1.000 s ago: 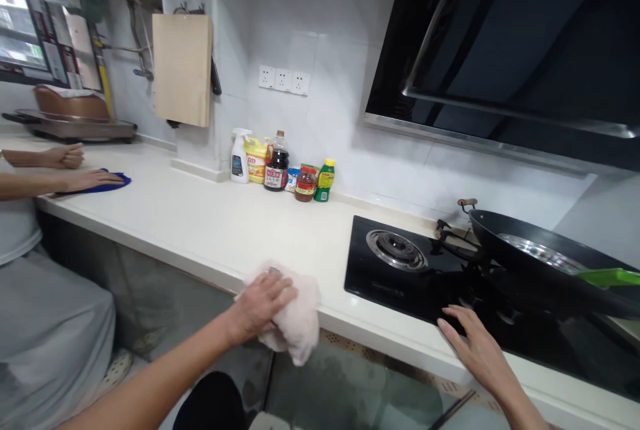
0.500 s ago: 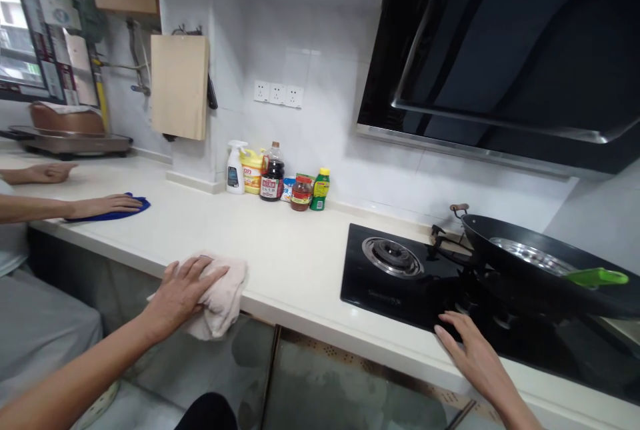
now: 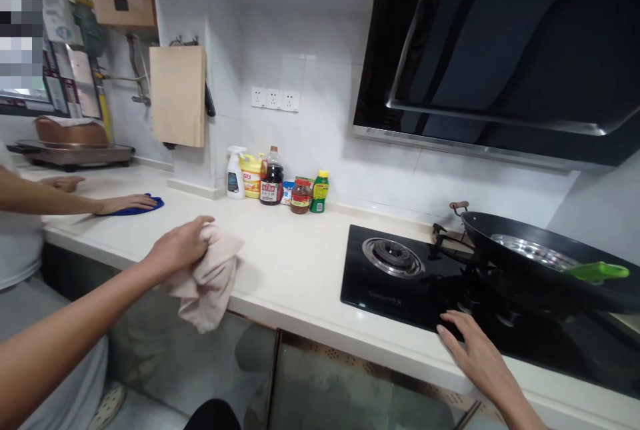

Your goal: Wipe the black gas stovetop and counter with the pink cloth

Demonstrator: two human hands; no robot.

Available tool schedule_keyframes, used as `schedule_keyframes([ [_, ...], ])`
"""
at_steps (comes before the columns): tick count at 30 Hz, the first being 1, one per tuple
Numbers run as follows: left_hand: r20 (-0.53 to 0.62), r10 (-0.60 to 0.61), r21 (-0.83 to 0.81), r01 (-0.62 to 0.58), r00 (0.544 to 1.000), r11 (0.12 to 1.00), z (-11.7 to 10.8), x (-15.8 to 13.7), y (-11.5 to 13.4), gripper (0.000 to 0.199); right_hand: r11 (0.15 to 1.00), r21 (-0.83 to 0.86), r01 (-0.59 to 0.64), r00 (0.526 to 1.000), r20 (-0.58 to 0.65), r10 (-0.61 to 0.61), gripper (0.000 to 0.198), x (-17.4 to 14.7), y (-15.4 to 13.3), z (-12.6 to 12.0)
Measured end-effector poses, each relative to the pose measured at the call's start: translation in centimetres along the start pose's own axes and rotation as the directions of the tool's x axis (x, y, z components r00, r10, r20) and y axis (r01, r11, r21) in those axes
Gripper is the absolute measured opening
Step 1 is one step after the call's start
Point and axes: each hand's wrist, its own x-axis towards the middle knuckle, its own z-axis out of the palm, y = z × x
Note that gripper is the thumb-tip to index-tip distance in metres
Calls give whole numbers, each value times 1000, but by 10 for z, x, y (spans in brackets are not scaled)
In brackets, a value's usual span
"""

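My left hand (image 3: 183, 245) is closed on a pale pink cloth (image 3: 213, 277), which hangs in folds over the front edge of the white countertop (image 3: 295, 263). Part of the cloth is hidden behind my wrist. On the right, my right hand (image 3: 473, 347) rests with its fingers apart at the front edge of the black gas hob (image 3: 395, 303), holding nothing. Behind the hob's front edge, a black wok (image 3: 530, 250) sits on the right burner, with a shiny metal piece and a green handle (image 3: 600, 272) in it.
At the left, another person's hand (image 3: 123, 204) presses a blue cloth (image 3: 155, 203) on the counter. Against the wall stand a spray bottle (image 3: 235, 173), a soy sauce bottle (image 3: 271, 180), a red-lidded jar (image 3: 301, 197) and a green bottle (image 3: 320, 191). A range hood (image 3: 490, 50) overhangs the hob.
My left hand has gone from lying spread on the cloth to gripping it and lifting it off the counter. The other person's blue cloth has shifted right. My right hand has hardly moved.
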Motion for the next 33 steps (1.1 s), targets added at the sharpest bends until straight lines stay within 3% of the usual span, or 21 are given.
schedule_keyframes([
  [4,5,-141,27,140,990,990,-10,18,32,64,1000,-7,6,1000,2,-6,45,-1,2,1],
  [8,310,-111,102,83,944,991,17,0,49,81,1000,-15,16,1000,1,-16,45,-1,6,2],
  [9,341,-96,114,61,935,992,26,-7,51,83,1000,-15,16,1000,0,-16,45,-1,7,2],
  [12,225,52,66,-68,973,995,44,-22,49,80,1000,-12,8,1000,-3,-8,45,-1,6,1],
  [14,222,160,-63,-149,962,987,49,-26,44,72,1000,-7,3,1000,6,-3,45,-1,4,-1],
  [17,361,113,-265,-14,926,964,52,-23,36,69,1000,-4,-13,1000,23,14,46,-2,2,-2],
  [19,387,39,-322,96,921,942,55,-18,31,71,1000,-8,-17,1000,24,17,45,-2,3,-2],
  [24,394,-84,-149,154,915,977,72,5,39,74,1000,-23,3,1000,5,-3,44,-1,4,0],
  [29,301,-226,12,233,927,972,101,34,84,74,1000,-14,-3,1000,10,4,44,-1,1,0],
  [33,310,-106,3,111,945,994,114,31,144,74,1000,-9,-5,1000,7,5,44,-1,-1,0],
])
